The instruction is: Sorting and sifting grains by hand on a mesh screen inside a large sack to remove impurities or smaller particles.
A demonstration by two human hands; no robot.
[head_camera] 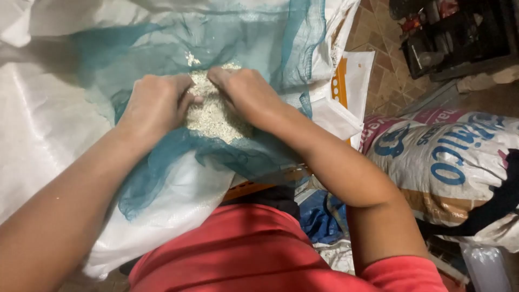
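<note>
A large white woven plastic sack [48, 124] is spread wide, limp and slippery, best gripped at its edge. Over it lies a teal mesh net [162, 48], soft and snag-prone, cradling a loose pile of pale grain [213, 116]. The left hand [154, 103] and right hand [246, 92] are curled, pressed into it

Head camera, looking steeply down from close above

One view only (no second to share ground with): it faces down and forward past the chest onto the left hand [154, 103] and right hand [243, 92], near mid-frame; printed sack [454, 167] lies off right of them.
</note>
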